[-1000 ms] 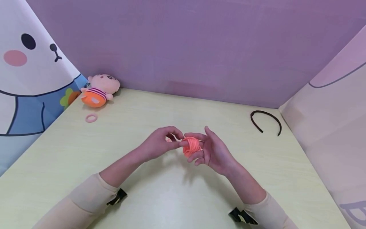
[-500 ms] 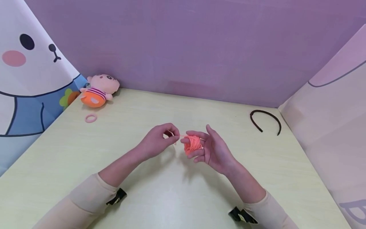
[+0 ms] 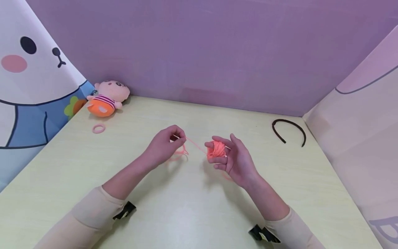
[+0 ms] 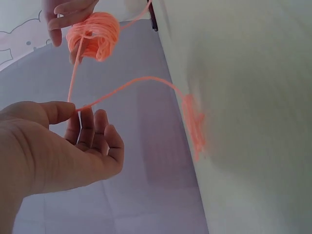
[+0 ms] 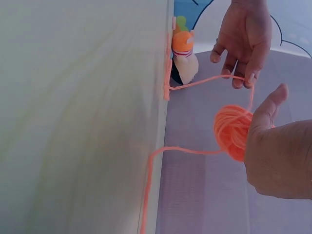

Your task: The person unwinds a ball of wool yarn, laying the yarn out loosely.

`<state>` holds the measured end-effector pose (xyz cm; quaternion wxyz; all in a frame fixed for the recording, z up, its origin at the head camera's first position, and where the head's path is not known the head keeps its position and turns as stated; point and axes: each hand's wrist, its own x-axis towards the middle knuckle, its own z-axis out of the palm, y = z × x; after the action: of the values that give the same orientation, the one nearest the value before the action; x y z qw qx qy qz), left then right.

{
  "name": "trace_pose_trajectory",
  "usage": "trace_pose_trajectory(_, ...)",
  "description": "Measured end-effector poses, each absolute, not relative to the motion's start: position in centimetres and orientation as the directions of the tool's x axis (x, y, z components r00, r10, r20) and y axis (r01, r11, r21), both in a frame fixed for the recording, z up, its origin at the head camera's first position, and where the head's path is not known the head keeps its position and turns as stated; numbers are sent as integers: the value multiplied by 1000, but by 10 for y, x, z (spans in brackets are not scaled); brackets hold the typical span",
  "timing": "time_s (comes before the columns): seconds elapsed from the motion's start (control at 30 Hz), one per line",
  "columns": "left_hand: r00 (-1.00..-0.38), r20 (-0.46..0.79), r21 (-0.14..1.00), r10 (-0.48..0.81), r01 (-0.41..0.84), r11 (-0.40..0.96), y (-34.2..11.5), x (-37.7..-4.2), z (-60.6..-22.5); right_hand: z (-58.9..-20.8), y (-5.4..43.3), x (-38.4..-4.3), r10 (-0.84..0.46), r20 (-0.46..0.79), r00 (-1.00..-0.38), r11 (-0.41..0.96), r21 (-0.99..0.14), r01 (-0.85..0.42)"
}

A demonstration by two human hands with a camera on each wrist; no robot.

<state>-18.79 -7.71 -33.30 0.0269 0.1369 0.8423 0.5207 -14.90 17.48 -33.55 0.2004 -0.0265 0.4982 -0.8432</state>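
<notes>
A purple backdrop [image 3: 199,52] stands behind the pale worktop [image 3: 186,214]. Above it, the left hand [image 3: 163,147] pinches a coral strand [image 4: 74,78] between thumb and fingertip; the strand runs straight to the yarn bundle [image 3: 218,148], which is wound around outstretched fingers of the right hand [image 3: 238,160], thumb spread apart. Loose yarn [image 4: 194,126] lies on the worktop. A plush toy [image 3: 107,98] and pink ring [image 3: 98,132] sit far left, a dark hoop [image 3: 284,120] far right.
</notes>
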Motion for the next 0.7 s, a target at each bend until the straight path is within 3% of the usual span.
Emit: trace_pose_trajectory(0.7, -998, 58, 925, 16, 60, 376, -98, -202, -325, -333, 175, -148, -299, -181, -937, -438, -846, 304)
